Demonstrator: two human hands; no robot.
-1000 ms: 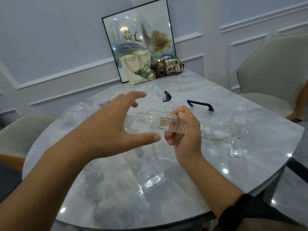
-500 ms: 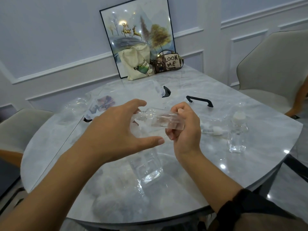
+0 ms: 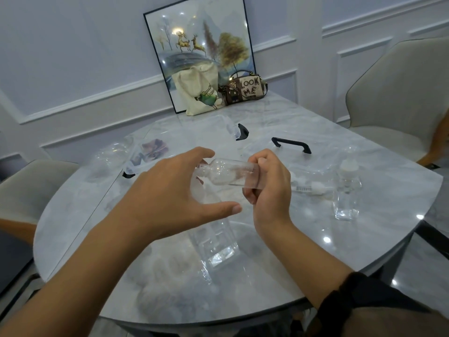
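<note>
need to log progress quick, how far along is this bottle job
Done: the small clear bottle looks uncapped. In hand: the right hand grips its base, sideways, the left hand open at its neck. Left: the white pump lies unfitted on the table, beside the capped bottle.

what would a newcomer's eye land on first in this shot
Dead centre above the marble table, the right hand grips the base of a small clear bottle held sideways, and the left hand spreads open by its neck. At the table's far edge a framed deer picture leans on the wall, with a canvas tote and a handbag in front of it.
</note>
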